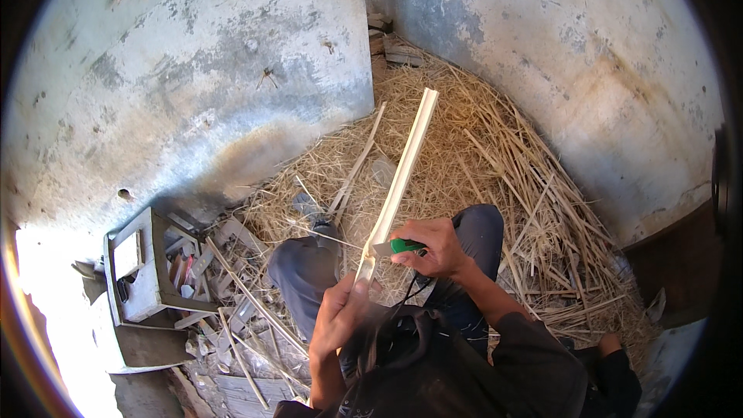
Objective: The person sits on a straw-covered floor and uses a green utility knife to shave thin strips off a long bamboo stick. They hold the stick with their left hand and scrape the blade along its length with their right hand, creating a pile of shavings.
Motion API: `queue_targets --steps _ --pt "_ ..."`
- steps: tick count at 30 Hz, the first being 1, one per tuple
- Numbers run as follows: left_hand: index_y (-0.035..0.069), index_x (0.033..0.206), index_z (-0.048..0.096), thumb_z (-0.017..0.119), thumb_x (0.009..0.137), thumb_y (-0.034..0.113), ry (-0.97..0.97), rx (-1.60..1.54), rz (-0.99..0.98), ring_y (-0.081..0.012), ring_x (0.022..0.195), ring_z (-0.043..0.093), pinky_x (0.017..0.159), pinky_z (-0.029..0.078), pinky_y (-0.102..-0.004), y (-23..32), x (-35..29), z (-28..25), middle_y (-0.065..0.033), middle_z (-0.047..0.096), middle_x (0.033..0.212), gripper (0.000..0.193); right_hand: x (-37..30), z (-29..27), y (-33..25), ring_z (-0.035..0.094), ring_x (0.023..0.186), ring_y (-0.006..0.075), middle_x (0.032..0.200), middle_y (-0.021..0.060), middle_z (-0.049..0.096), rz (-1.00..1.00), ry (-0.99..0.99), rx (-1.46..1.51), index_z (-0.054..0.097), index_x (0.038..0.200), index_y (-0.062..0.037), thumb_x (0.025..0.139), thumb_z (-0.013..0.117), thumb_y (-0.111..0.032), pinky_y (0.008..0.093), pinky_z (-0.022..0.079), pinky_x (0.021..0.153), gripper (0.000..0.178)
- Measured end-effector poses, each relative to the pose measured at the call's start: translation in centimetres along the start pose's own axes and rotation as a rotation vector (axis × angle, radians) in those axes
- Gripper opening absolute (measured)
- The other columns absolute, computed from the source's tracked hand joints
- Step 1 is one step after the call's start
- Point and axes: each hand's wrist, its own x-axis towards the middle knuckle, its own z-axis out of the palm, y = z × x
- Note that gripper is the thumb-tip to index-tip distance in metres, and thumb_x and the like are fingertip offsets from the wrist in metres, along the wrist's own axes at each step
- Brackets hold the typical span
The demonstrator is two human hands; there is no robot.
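A long pale split bamboo strip (404, 166) slants up and away from my lap, its hollow channel facing upward. My left hand (343, 311) is closed around its near end, with the thumb lying along the channel. My right hand (435, 248) grips a green-handled knife (404, 245). The knife's short blade points left and meets the strip's edge near a node, just beyond my left hand. A thin sliver sticks out to the left from that spot. Both hands are above my lap, between my bent knees.
Straw and shavings (457, 131) cover the floor ahead, with a heap of thin bamboo strips (534, 201) at the right. A battered open wooden box (155, 286) stands at the left among scrap and sticks. Stained walls (209, 54) close in the far side.
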Motion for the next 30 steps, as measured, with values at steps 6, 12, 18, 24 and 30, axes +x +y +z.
queue_targets --steps 6,12,18,24,30 --pt "0.007 0.098 0.059 0.047 0.119 0.040 -0.012 -0.119 -0.091 -0.0036 0.059 0.037 0.053 0.029 -0.0251 2.0 -0.4 0.7 0.0082 0.043 0.071 0.041 0.0 -0.5 -0.4 0.078 0.077 0.0275 0.090 0.0096 0.079 -0.013 -0.029 -0.047 0.080 0.106 -0.0058 0.088 0.090 -0.033 0.0370 0.059 0.067 0.034" --pt "0.010 0.088 0.051 0.047 0.119 0.040 0.008 -0.123 -0.084 -0.0046 0.058 0.036 0.052 0.028 -0.0261 1.7 -0.3 1.0 0.0073 0.041 0.070 0.043 0.4 -0.1 -0.9 0.077 0.070 0.0246 0.088 0.0073 0.080 -0.054 0.062 -0.078 0.081 0.104 -0.0072 0.086 0.091 -0.033 0.0351 0.058 0.061 0.033" --pt "0.009 0.089 0.053 0.052 0.114 0.052 -0.108 -0.288 -0.162 -0.0040 0.049 0.033 0.042 0.024 -0.0230 -0.4 0.3 -0.2 0.0035 0.041 0.064 0.050 0.7 -0.8 -2.1 0.077 0.069 0.0220 0.086 0.0050 0.080 -0.064 0.063 -0.139 0.082 0.103 -0.0084 0.085 0.092 -0.035 0.0333 0.057 0.060 0.033" --pt "0.007 0.088 0.052 0.057 0.112 0.051 -0.327 -0.558 -0.121 -0.0033 0.044 0.029 0.036 0.021 -0.0232 -1.5 0.7 -0.2 0.0040 0.038 0.061 0.050 1.1 -1.3 -3.1 0.076 0.066 0.0212 0.084 0.0039 0.080 -0.100 0.068 -0.162 0.082 0.099 -0.0088 0.084 0.093 -0.035 0.0333 0.056 0.058 0.032" --pt "0.008 0.085 0.051 0.059 0.111 0.050 -0.282 -0.546 -0.142 -0.0028 0.043 0.030 0.036 0.021 -0.0230 -0.7 0.6 0.0 0.0041 0.038 0.059 0.050 1.0 -1.2 -2.7 0.070 0.058 0.0226 0.074 0.0040 0.074 -0.091 0.082 -0.199 0.081 0.094 -0.0054 0.085 0.091 -0.037 0.0333 0.052 0.054 0.034"
